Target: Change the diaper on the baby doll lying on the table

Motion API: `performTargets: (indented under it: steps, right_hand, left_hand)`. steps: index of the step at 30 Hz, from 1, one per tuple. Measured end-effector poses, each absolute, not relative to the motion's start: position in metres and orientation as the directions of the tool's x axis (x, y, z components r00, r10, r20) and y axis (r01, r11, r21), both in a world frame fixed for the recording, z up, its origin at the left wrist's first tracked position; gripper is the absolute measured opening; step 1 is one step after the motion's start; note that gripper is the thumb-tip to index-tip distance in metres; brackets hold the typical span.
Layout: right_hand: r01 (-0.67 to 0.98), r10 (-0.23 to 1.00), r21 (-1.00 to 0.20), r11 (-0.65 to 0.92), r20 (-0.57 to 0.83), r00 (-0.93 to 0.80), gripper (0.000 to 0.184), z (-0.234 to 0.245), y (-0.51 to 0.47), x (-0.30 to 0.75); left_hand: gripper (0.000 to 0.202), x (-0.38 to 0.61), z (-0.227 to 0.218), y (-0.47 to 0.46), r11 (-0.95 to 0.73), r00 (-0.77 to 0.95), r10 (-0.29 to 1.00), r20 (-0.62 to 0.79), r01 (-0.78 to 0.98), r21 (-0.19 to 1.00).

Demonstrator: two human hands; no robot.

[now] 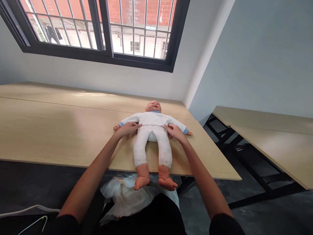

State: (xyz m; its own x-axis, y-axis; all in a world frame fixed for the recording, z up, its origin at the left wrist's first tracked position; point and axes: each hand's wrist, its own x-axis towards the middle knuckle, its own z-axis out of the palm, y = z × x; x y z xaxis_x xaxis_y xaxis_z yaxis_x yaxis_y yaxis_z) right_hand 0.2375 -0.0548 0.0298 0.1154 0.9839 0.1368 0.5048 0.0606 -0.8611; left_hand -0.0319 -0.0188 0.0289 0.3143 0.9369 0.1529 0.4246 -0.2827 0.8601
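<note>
A baby doll [152, 130] in a white top and white trousers lies on its back on the wooden table [61, 130], head away from me, feet hanging over the near edge. My left hand [128, 129] rests at the doll's waist on its left side, fingers closed on the white trousers' waistband. My right hand [174, 131] does the same at the other side of the waist. A crumpled white cloth or nappy [127, 199] lies on my lap below the doll's feet.
A second wooden table [269, 130] stands at the right, with a dark floor gap between. A barred window [102, 29] is on the far wall. A white cable and a hanger hook [36, 218] lie at the lower left.
</note>
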Motion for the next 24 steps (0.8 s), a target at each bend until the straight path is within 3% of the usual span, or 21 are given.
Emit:
performTargets:
  steps: [5,9,12,15,18,24]
  right_hand:
    - [0.424,0.964,-0.871,0.247,0.267,-0.013,0.058,0.0,-0.147,0.236]
    - [0.581,0.948,-0.761,0.288,0.312,-0.061,0.058,-0.012,-0.205,0.212]
    - [0.614,0.97,-0.753,0.235,0.219,-0.103,0.073,-0.009,-0.219,0.198]
    - [0.611,0.975,-0.761,0.219,0.142,-0.173,0.087,-0.004,-0.219,0.194]
    - [0.599,0.972,-0.766,0.233,0.163,-0.169,0.084,-0.004,-0.218,0.194]
    - [0.547,0.956,-0.785,0.291,0.216,-0.199,0.062,-0.009,-0.214,0.203]
  left_hand:
    - [0.035,-0.055,0.024,-0.108,-0.333,0.106,0.939,0.327,0.514,0.79]
    - [0.031,-0.053,0.021,-0.166,-0.391,0.325,0.912,0.252,0.495,0.776]
    - [0.062,-0.048,0.019,-0.187,-0.469,0.502,0.842,0.198,0.497,0.73]
    - [0.084,-0.041,0.012,-0.2,-0.537,0.568,0.8,0.193,0.536,0.651]
    - [0.096,-0.035,0.002,-0.207,-0.592,0.585,0.778,0.228,0.561,0.578]
    - [0.08,-0.033,-0.007,-0.206,-0.593,0.565,0.783,0.26,0.554,0.584]
